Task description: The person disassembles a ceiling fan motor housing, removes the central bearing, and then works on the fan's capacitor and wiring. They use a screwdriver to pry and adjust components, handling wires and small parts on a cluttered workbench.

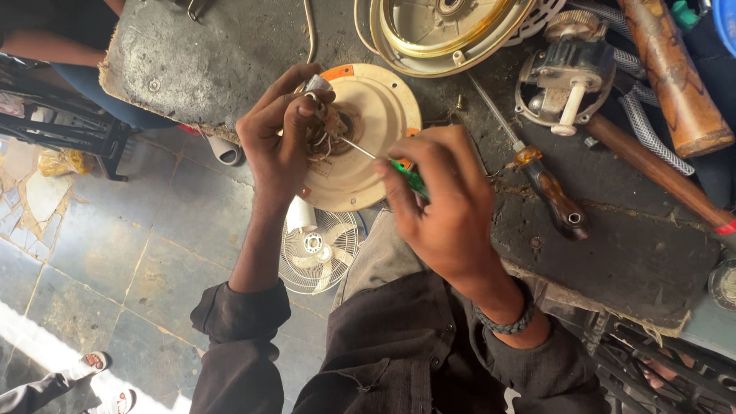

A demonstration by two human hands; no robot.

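A small repair workshop for electric fans, seen from above. A worn, grimy dark tabletop [613, 253] with frayed edges carries taken-apart fan parts: a cream round motor housing [368, 146], a gold-rimmed metal cover [445, 34], and a bare motor with a white shaft [567, 77]. Tools lie among them: an amber-handled screwdriver [548, 188] and wooden handles [675, 77]. A small white fan [318, 249] sits on the cracked stone floor [100, 253] below, beside a black metal frame [69, 126].

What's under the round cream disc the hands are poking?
Under the cream disc lies the dark workbench; past its edge, a small fan sits on the floor. Directly underneath is hidden.
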